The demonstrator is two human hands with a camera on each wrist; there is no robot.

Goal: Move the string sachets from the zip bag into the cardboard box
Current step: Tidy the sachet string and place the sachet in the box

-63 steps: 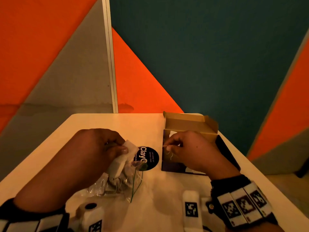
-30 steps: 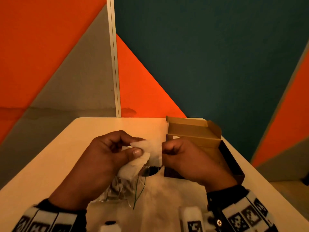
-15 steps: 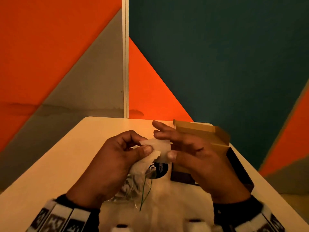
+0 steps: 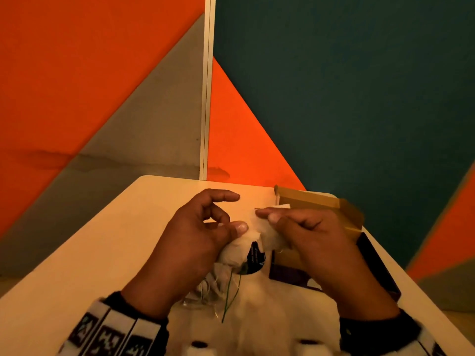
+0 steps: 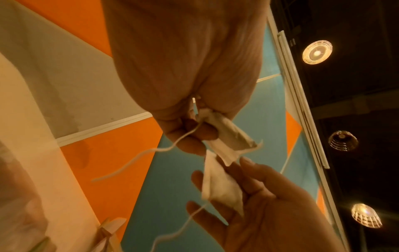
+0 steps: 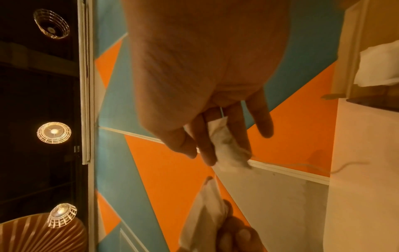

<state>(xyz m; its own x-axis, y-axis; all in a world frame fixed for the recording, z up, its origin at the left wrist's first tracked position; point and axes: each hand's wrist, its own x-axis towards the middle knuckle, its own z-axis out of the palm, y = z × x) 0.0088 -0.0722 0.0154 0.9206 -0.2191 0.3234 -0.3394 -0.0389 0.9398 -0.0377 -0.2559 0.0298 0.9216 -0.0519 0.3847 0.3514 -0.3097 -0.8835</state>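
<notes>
We hold both hands above the counter [image 4: 108, 240], just left of the cardboard box [image 4: 318, 204], which we take as our landmark. Our left hand [image 4: 198, 237] pinches one white sachet [image 4: 236, 250] between thumb and curled fingers, its index finger stretched out free. Our right hand [image 4: 305, 232], closer to the box, pinches a second sachet [image 4: 270, 235] between thumb and fingertips; the two sachets nearly touch. Loose strings [image 5: 138, 158] dangle from them in the left wrist view. The clear zip bag [image 4: 208, 291] lies on the counter below our left hand, left of and nearer us than the box, more sachets bunched inside. The box stands with its flap raised; inside it, the right wrist view shows something white [image 6: 380, 66].
</notes>
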